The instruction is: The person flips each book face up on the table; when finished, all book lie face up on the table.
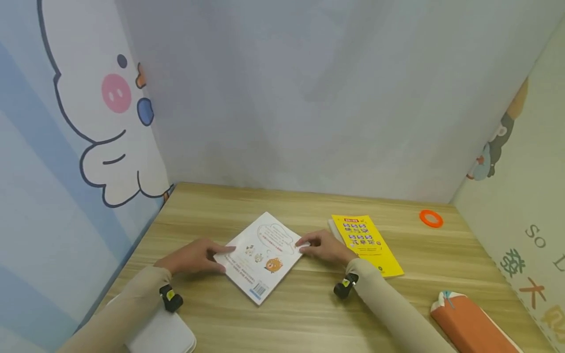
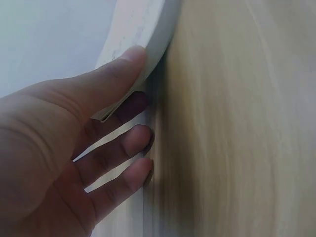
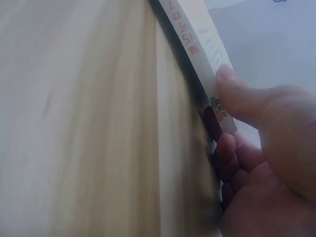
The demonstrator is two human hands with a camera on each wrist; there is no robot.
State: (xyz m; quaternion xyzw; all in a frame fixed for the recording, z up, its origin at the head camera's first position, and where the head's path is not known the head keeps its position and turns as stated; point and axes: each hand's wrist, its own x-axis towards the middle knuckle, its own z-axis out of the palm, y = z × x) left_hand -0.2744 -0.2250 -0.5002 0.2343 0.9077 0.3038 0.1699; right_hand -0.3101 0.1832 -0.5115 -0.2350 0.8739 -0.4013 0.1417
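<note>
A white book [image 1: 260, 260] with cartoon animals and a barcode on its cover is held turned at an angle over the table. My left hand [image 1: 198, 257] grips its left corner. In the left wrist view, the thumb lies on the book's cover [image 2: 136, 24] and a finger goes underneath, while the other fingers are spread apart. At the right corner, my right hand [image 1: 326, 246] pinches the book. The right wrist view shows the thumb on top beside the printed spine [image 3: 190, 47], with fingers below. Part of the underside is hidden.
Right of the white book lies a yellow book [image 1: 375, 250], partly over something pale. An orange ring [image 1: 431, 218] is at the back right. An orange pouch [image 1: 474, 323] lies front right. Beneath the left forearm is a white flat object [image 1: 165, 331]. Patterned walls border the wooden table [image 1: 291, 323].
</note>
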